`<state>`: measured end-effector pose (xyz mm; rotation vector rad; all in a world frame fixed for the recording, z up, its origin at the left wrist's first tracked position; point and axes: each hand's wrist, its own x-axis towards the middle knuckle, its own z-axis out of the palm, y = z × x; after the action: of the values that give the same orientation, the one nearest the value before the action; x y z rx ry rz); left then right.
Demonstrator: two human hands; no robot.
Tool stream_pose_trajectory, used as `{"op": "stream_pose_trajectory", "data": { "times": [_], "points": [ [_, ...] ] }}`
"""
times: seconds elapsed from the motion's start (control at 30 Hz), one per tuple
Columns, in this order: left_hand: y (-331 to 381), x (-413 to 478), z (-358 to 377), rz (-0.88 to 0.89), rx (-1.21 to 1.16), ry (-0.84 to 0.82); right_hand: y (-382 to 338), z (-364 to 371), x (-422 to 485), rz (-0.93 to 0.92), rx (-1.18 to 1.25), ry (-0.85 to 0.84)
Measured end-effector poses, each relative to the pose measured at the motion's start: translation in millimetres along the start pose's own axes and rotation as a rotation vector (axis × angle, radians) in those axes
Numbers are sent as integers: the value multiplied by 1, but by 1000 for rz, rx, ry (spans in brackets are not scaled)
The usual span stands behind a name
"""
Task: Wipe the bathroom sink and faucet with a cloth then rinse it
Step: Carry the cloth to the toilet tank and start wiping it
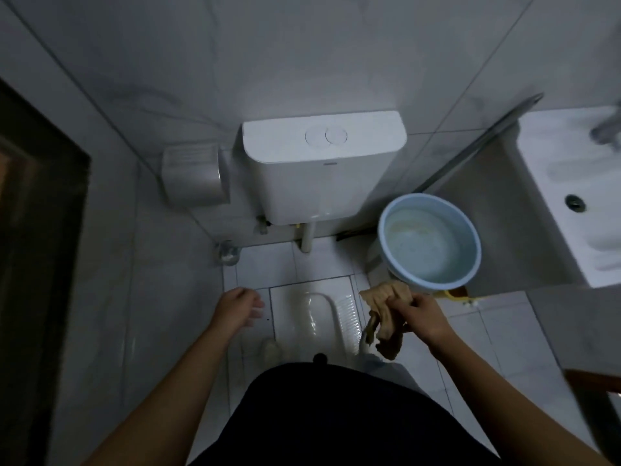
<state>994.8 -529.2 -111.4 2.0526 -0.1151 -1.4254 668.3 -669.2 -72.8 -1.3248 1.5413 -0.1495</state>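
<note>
My right hand (424, 317) grips a crumpled tan cloth (386, 317), which hangs down in folds just below the blue bucket. My left hand (239, 307) is held out over the floor with loosely relaxed fingers and holds nothing. The white sink (571, 183) sits at the far right edge, its drain (575, 201) visible in the basin. The faucet (606, 127) shows only partly and blurred at the top right corner.
A light blue bucket (429, 237) with some water stands between the sink counter and the white wall cistern (319, 163). A squat toilet pan (316, 314) lies in the floor ahead. A dark door frame (37, 230) runs down the left.
</note>
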Motion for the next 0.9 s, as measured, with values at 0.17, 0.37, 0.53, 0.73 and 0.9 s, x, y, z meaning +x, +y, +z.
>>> {"op": "stream_pose_trajectory", "data": {
  "times": [0.17, 0.37, 0.53, 0.73, 0.9],
  "points": [
    [32, -9, 27, -6, -184, -64, -29, 11, 15, -113, -1, -47],
    [67, -41, 89, 105, -211, -233, -80, 7, 31, -432, 5, -227],
    [118, -65, 131, 371, -260, -155, -120, -26, 43, -645, -35, -330],
    [173, -80, 126, 515, -306, -53, -156, -62, 59, -677, 12, -261],
    [209, -93, 124, 616, -143, -58, -197, -77, 72, -481, 195, -366]
  ]
}}
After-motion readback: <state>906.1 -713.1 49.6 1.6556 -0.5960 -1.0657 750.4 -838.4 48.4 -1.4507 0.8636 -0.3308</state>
